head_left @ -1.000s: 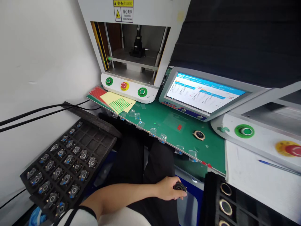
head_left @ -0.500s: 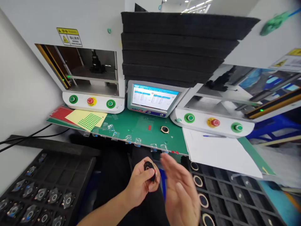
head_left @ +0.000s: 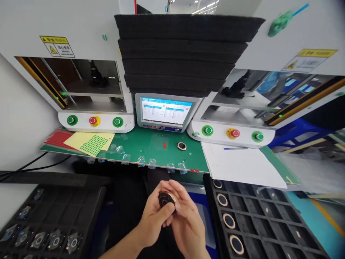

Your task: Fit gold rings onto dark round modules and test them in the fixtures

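Observation:
A round watch case (head_left: 165, 200), black-backed with a coppery rim, is held over my lap. My left hand (head_left: 153, 216) is closed on it, thumb pressed on the dark back. My right hand (head_left: 187, 219) cups the case from the right, fingers together and curled round its far side. Part of the rim and the front face are hidden by my fingers. Another watch case (head_left: 182, 146) with a dark face and gold rim lies on the green work mat (head_left: 167, 160).
Left, a black foam tray (head_left: 64, 205) carries film-covered round parts; right, another tray (head_left: 253, 208) holds gold-rimmed watch cases. Behind the mat stand a monitor (head_left: 164, 111) and two presses with button panels (head_left: 95, 121). Paper (head_left: 242, 163), a pen and a green-dot sticker sheet (head_left: 93, 144) lie there.
My right hand has come in from the right, where it was held apart and blurred, and now cups the watch case. The left hand has kept its hold. The view has shifted a little.

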Motion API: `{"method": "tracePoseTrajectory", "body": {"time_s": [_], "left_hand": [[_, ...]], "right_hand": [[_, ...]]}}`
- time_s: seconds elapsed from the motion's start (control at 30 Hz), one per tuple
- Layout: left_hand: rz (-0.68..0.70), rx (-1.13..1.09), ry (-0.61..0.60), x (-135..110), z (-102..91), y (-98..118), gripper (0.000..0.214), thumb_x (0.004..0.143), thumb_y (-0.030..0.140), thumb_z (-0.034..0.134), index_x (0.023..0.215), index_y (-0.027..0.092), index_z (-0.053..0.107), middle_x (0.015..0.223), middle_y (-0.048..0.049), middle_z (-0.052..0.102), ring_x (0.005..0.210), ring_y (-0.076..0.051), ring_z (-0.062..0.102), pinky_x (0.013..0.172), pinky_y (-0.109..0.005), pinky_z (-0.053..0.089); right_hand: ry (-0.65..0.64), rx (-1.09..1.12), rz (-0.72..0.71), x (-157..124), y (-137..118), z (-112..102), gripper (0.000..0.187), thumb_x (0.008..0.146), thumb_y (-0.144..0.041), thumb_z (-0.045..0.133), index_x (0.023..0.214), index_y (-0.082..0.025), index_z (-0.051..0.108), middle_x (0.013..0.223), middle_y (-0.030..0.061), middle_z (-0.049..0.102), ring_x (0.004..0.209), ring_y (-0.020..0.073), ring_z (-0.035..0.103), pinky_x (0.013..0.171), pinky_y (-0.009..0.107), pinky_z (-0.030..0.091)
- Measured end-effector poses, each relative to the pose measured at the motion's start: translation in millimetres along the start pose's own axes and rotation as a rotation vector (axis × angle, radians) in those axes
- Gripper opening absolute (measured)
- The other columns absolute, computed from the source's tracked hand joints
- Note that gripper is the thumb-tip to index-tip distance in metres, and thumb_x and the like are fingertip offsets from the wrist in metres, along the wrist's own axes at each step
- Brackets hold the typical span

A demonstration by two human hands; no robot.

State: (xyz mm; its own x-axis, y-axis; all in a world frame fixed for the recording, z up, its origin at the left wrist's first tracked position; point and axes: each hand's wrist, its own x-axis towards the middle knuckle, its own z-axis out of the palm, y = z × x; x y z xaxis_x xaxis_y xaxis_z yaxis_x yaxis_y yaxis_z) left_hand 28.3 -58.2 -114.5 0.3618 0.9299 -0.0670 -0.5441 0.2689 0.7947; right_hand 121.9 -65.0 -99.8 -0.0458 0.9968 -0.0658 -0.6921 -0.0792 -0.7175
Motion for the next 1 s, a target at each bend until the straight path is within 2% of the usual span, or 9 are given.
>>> {"method": "tracePoseTrajectory", "body": {"time_s": [0.23,0.43,0.5,0.63,0.7,0.77,0.8,0.83,1.0], "left_hand": [[-0.072,0.102,-0.103,15,-0.8,13,0.046,0.081,0.056,0.068,0.100,0.018,0.049,0.053,0.0100,0.038,0.038,-0.001,0.029,0.035,-0.012,0.021],[-0.069,0.154,-0.137,27,-1.6,18,0.042,0.083,0.055,0.065,0.096,0.019,0.049,0.049,0.0106,0.039,0.035,-0.001,0.027,0.035,-0.012,0.019],[-0.059,0.187,-0.113,27,-0.1,17,0.041,0.084,0.056,0.064,0.095,0.019,0.048,0.050,0.0100,0.039,0.035,-0.002,0.029,0.035,-0.013,0.021],[-0.020,0.339,0.027,38,-0.5,19,0.044,0.083,0.058,0.061,0.097,0.018,0.049,0.058,0.0081,0.043,0.039,-0.003,0.034,0.037,-0.015,0.029],[0.021,0.508,0.086,55,-8.3,26,0.036,0.086,0.053,0.057,0.088,0.018,0.048,0.061,0.0058,0.047,0.044,-0.006,0.041,0.042,-0.017,0.036],[0.064,0.827,0.163,82,-23.4,38,0.025,0.092,0.043,0.049,0.085,0.019,0.046,0.066,0.0026,0.054,0.050,-0.009,0.050,0.049,-0.019,0.042],[0.080,1.008,0.208,98,-33.2,45,0.020,0.094,0.038,0.044,0.087,0.019,0.046,0.070,0.0009,0.058,0.053,-0.010,0.053,0.052,-0.021,0.045],[0.081,1.208,0.256,114,-43.7,51,0.016,0.095,0.033,0.040,0.090,0.019,0.046,0.074,-0.0005,0.062,0.056,-0.011,0.057,0.054,-0.022,0.047],[0.061,1.599,0.320,183,-87.2,65,0.014,0.095,0.019,0.040,0.094,0.016,0.054,0.088,-0.0100,0.068,0.080,-0.022,0.067,0.070,-0.031,0.049]], "right_hand": [[0.123,0.049,-0.123,2,3,6,0.021,0.080,-0.030,0.068,0.100,-0.034,0.075,0.104,-0.0001,0.076,0.093,0.0186,0.071,0.071,0.026,0.056],[0.173,0.065,-0.200,14,7,9,0.022,0.078,-0.030,0.069,0.098,-0.034,0.075,0.101,0.0002,0.076,0.094,0.0177,0.070,0.080,0.028,0.057],[0.173,0.053,-0.180,17,8,9,0.021,0.078,-0.032,0.068,0.098,-0.032,0.074,0.100,0.0021,0.075,0.094,0.0197,0.070,0.079,0.031,0.057],[0.109,-0.039,-0.076,34,5,-2,0.025,0.082,-0.037,0.061,0.103,-0.026,0.071,0.105,0.0065,0.073,0.085,0.0217,0.069,0.061,0.029,0.056],[0.116,-0.279,-0.166,54,-2,-19,0.027,0.088,-0.036,0.051,0.107,-0.024,0.066,0.110,0.0088,0.071,0.092,0.0231,0.068,0.066,0.032,0.057],[0.193,-0.711,-0.403,83,-13,-43,0.029,0.093,-0.035,0.039,0.109,-0.022,0.059,0.114,0.0115,0.067,0.107,0.0248,0.064,0.084,0.041,0.055],[0.240,-1.048,-0.519,100,-19,-57,0.032,0.094,-0.035,0.034,0.113,-0.021,0.055,0.117,0.0134,0.064,0.111,0.0256,0.060,0.090,0.045,0.052],[0.257,-1.168,-0.552,117,-25,-70,0.029,0.090,-0.037,0.041,0.109,-0.020,0.055,0.117,0.0155,0.063,0.113,0.0290,0.057,0.096,0.050,0.047],[0.099,-1.486,-0.421,187,-37,-117,0.035,0.070,-0.028,0.063,0.104,-0.022,0.058,0.113,0.0127,0.066,0.112,0.0331,0.058,0.096,0.050,0.046]]}}
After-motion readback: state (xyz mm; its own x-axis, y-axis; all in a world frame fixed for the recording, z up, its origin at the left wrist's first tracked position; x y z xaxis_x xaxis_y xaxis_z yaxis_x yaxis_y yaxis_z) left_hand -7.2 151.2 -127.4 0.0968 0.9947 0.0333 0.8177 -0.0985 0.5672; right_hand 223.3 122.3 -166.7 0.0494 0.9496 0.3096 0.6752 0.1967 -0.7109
